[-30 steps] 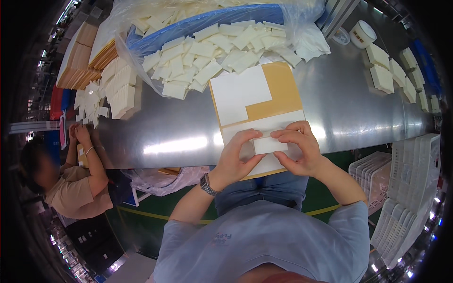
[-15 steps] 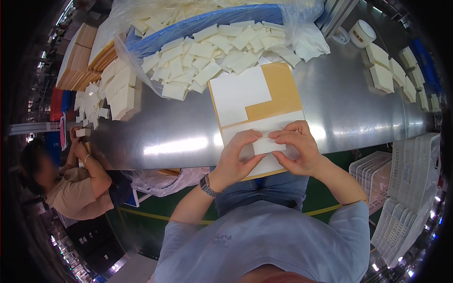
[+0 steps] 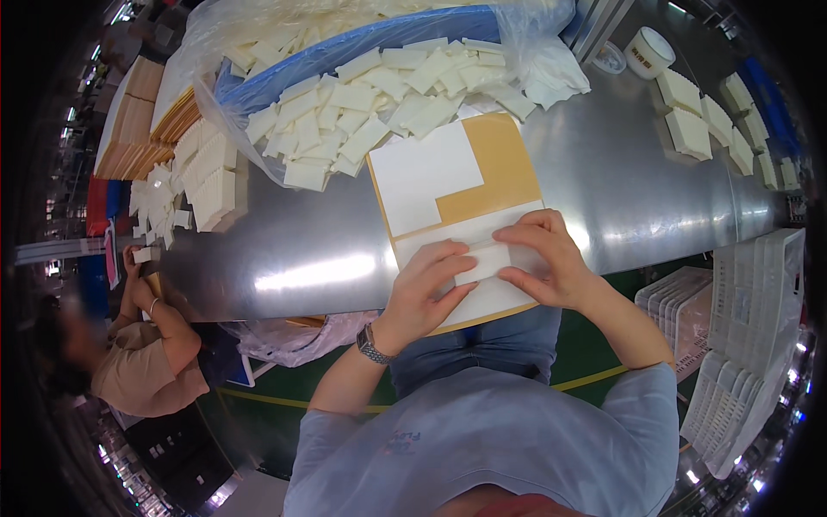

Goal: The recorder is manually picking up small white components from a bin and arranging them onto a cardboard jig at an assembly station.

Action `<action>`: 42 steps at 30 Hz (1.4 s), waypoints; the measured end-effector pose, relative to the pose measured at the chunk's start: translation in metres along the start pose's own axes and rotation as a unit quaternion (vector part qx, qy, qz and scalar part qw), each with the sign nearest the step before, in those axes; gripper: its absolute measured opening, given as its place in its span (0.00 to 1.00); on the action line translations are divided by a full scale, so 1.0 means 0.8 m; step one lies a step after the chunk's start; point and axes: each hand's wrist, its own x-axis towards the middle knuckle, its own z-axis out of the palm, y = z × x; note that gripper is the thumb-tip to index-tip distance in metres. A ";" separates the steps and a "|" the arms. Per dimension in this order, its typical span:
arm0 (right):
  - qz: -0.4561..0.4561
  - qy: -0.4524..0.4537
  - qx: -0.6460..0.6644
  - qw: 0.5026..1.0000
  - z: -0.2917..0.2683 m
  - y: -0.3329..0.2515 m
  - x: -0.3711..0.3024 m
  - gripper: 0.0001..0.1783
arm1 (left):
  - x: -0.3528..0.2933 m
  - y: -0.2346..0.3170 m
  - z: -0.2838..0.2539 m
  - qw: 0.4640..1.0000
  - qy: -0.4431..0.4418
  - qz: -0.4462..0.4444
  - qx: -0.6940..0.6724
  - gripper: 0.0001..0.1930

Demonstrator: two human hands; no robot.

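Observation:
A small white rectangular plastic piece [image 3: 489, 262] is in front of me, above a sheet with white paper [image 3: 422, 177] and a tan backing [image 3: 504, 155]. My left hand [image 3: 431, 289], with a watch on the wrist, closes its fingers and thumb around the piece's left end. At the other end, my right hand [image 3: 556, 263] has its index finger and thumb apart, one by the upper edge and one by the lower. Whether those fingertips touch the piece is hard to tell. Past the sheet, many similar cream pieces [image 3: 345, 121] lie heaped on clear plastic.
A blue-edged bin [image 3: 362, 43] lined with plastic holds more pieces. Stacked pieces [image 3: 214, 189] and tan sheets [image 3: 133, 121] stand left; more rows [image 3: 687, 133] and a white tub [image 3: 649, 53] stand right. White crates [image 3: 749, 293] are at lower right. A co-worker [image 3: 155, 345] sits left.
My right hand's fingers have spread and drawn away from the white piece, showing its right end. The piece is now slightly tilted in my left hand. The view has shifted a little.

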 end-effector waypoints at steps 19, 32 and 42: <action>0.140 0.099 0.124 0.977 0.024 0.096 0.151 0.13 | -0.008 -0.004 -0.009 0.996 -0.079 -0.006 -0.051 0.19; 0.190 0.131 0.467 0.854 -0.014 0.028 0.031 0.31 | 0.090 -0.067 -0.104 0.955 0.172 0.037 0.237 0.11; 0.208 0.217 0.375 0.877 0.013 0.000 0.025 0.37 | 0.175 -0.113 -0.123 0.889 0.025 -0.016 0.458 0.11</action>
